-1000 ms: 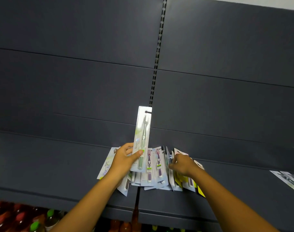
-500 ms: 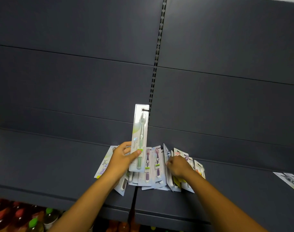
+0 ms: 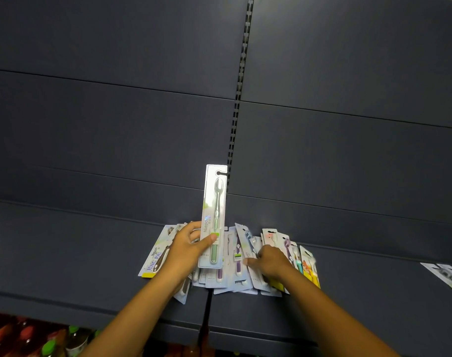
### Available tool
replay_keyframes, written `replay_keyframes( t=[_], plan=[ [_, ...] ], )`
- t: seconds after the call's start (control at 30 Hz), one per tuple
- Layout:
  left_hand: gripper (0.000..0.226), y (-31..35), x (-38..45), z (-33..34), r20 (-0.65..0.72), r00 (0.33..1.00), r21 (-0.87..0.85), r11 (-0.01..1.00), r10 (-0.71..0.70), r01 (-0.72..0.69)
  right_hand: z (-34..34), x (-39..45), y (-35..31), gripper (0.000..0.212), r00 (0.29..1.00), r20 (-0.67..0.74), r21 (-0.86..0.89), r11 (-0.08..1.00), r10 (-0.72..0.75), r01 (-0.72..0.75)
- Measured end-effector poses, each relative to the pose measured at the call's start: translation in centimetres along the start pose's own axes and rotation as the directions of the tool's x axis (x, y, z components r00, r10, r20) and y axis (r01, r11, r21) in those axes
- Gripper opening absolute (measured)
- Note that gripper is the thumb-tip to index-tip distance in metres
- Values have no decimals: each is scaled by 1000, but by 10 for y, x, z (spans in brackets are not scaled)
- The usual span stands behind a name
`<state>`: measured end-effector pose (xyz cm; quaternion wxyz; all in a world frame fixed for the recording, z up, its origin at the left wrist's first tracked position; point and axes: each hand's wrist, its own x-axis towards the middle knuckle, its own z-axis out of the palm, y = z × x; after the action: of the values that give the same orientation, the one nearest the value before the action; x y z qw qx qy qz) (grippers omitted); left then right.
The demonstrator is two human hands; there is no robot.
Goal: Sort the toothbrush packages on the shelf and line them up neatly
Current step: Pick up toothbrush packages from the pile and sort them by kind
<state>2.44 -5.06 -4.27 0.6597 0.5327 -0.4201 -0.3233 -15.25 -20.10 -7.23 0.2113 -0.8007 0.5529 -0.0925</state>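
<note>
Left hand: the left hand [image 3: 187, 247] pinches one tall toothbrush package [image 3: 214, 217] near its lower end, thumb across the front and fingers behind, holding it upright above the heap.
Held package: one; a green brush under a clear blister on a pale card, its hang-hole at the top, reaching up in front of the back panel [image 3: 116, 124].
Right hand: the right hand [image 3: 271, 262] lies on the right part of the heap, fingers bent, forefinger pointing left and pressing on a card; whether it grips anything cannot be told.
Heap: one fanned pile of packages [image 3: 235, 269] lies flat on the grey shelf [image 3: 52, 266], near its middle, under and between both hands; the cards overlap too much for an exact count, roughly a dozen.
Leftmost card: one package marked JING PAI [image 3: 155, 258], tilted, at the left edge of the heap.
Right end of heap: cards with purple, teal and yellow brushes.
Stray package: one package [image 3: 448, 276] lies alone far right, well apart from the heap, cut by the frame edge.
Lower shelf: bottles with green and red caps [image 3: 39, 341] at near left, count unclear.
</note>
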Motion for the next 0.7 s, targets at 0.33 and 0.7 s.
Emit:
replay_keyframes(
  t=[0.33, 0.7],
  plan=[
    [26, 1, -6, -16, 8, 1000, 13, 999, -29, 29, -9, 0, -10, 63, 991, 103, 61, 994, 87, -93],
    [42, -5, -5, -28, 37, 998, 42, 998, -54, 52, -6, -13, -18, 33, 995, -102, 496, 868, 21, 33]
  ],
)
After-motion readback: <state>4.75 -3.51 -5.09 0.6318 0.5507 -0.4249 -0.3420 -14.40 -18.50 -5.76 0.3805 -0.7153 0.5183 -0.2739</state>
